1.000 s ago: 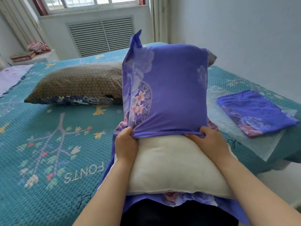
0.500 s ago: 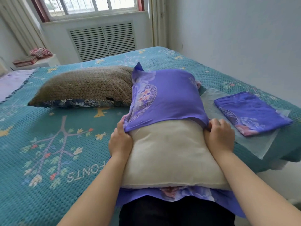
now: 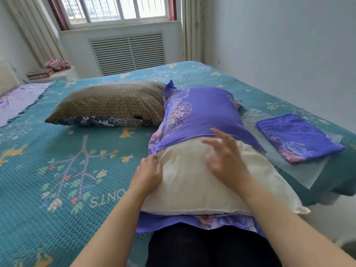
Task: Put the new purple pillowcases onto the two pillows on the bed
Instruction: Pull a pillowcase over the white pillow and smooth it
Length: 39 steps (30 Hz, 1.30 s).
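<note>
Our left grip (image 3: 147, 171) pinching purple pillowcase (image 3: 200, 114) edge beside cream pillow (image 3: 192, 180), right grip (image 3: 224, 153) spread, blurred, above it

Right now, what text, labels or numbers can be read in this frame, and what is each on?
"FONTS" (seen upside down, first letter partly hidden by the left arm): woven into the teal bedspread.
Small dark tag on the brown pillow: too small to read.
Nothing else legible.

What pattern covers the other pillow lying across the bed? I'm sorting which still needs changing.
Brown honeycomb print on the other pillow, dark floral underneath; head view.
</note>
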Tool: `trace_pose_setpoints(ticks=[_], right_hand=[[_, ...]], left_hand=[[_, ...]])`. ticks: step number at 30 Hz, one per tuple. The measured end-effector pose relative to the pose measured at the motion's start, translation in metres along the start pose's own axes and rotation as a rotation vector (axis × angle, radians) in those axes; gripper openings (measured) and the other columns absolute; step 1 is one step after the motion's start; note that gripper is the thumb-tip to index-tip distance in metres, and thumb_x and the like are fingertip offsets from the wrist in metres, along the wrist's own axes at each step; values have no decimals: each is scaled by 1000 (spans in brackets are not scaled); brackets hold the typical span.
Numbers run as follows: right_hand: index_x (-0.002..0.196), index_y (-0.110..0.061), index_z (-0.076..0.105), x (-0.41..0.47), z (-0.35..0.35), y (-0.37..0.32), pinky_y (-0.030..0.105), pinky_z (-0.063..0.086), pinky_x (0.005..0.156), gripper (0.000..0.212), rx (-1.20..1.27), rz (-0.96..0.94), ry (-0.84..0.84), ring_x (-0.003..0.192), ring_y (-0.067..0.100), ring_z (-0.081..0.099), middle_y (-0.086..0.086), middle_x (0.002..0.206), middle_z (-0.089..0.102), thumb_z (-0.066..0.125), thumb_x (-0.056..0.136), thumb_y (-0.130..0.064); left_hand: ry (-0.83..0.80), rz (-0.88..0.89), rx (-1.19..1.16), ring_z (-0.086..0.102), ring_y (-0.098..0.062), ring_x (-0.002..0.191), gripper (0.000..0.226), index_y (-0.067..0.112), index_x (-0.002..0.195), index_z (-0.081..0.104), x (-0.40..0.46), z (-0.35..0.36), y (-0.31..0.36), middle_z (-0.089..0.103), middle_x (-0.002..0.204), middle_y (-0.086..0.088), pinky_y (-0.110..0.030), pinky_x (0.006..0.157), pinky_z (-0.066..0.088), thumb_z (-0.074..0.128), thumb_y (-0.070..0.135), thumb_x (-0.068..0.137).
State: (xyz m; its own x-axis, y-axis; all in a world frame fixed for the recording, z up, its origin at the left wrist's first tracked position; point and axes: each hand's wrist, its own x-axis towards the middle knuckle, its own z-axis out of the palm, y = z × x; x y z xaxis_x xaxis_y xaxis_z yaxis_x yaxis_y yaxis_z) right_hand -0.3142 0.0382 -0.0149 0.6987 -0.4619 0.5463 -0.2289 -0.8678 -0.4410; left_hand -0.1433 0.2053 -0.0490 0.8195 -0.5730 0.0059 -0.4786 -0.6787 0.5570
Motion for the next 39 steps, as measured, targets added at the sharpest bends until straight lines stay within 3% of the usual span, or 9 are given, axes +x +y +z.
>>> trace_pose_setpoints(ticks=[4, 7, 15, 20, 23, 27, 30, 33, 39], right_hand=[[136, -45, 38, -34, 36, -42, 56, -5, 112, 74, -306, -37, -491, 146, 24, 2, -7, 157, 15, 14, 68, -62], [141, -43, 30, -35, 32, -47, 57, -2, 113, 90, -363, 1, -548, 147, 23, 1, -6, 158, 12, 3, 62, -76], [144, -24, -28, -72, 30, -72, 56, -11, 113, 131, -311, -7, -684, 146, 26, 5, 13, 157, 9, 19, 46, -97], [119, -10, 61, -56, 35, -50, 62, 30, 101, 93, -375, 15, -212, 67, 19, 69, -4, 88, 72, 33, 61, -78], [99, -22, 66, -35, 14, -40, 51, 31, 103, 70, -248, 127, -290, 83, 28, 68, 0, 92, 72, 25, 70, -71], [108, -19, 68, -6, -5, -19, 35, 45, 80, 38, 101, 283, -351, 105, 32, 61, 9, 110, 69, 58, 86, -47], [102, -17, 72, 9, 0, -6, 33, 49, 81, 29, 261, 341, -386, 98, 22, 66, 5, 102, 73, 67, 84, -38], [97, -17, 73, 18, 0, 3, 26, 47, 78, 20, 366, 379, -443, 87, 12, 63, -2, 91, 70, 69, 84, -31], [107, -19, 69, 67, -29, 42, 26, 40, 80, 25, 205, 330, -213, 96, 14, 60, -2, 102, 68, 63, 88, -33]], left_hand=[[-339, -159, 217, 57, -33, 107, 60, 7, 125, 44, -27, -23, -10, 56, 121, -14, -37, 83, 45, 30, 57, 95], [-597, -302, 75, 60, -21, 58, 62, 7, 118, 48, -47, -37, -14, 59, 81, -8, -24, 48, 42, 26, 60, 94], [-319, -90, -445, 46, -14, 40, 28, 11, 73, 54, -52, -54, 3, 53, 53, -2, -23, 45, 33, 39, 16, 95], [-232, 29, -843, 54, -16, 55, 26, 6, 85, 59, -55, -45, 52, 57, 69, -10, -23, 52, 46, 40, 16, 99], [-158, 81, -918, 63, -17, 78, 35, 15, 87, 67, -46, -29, 55, 69, 87, -7, -33, 76, 51, 40, 32, 101], [-44, 228, -534, 57, -18, 79, 42, 25, 69, 56, -27, -2, 28, 61, 77, 5, -39, 79, 43, 30, 48, 91], [-262, 332, 256, 52, -33, 116, 45, 19, 135, 41, -13, 28, -2, 38, 146, -6, -40, 94, 42, 34, 42, 97], [-296, 339, 603, 52, -34, 117, 69, 25, 151, 3, 2, 38, -14, 6, 159, 5, -39, 91, 44, 34, 52, 96], [-231, 247, 715, 53, -32, 116, 69, 21, 151, 0, 28, 46, -4, 40, 145, -6, -37, 82, 44, 29, 52, 97]])
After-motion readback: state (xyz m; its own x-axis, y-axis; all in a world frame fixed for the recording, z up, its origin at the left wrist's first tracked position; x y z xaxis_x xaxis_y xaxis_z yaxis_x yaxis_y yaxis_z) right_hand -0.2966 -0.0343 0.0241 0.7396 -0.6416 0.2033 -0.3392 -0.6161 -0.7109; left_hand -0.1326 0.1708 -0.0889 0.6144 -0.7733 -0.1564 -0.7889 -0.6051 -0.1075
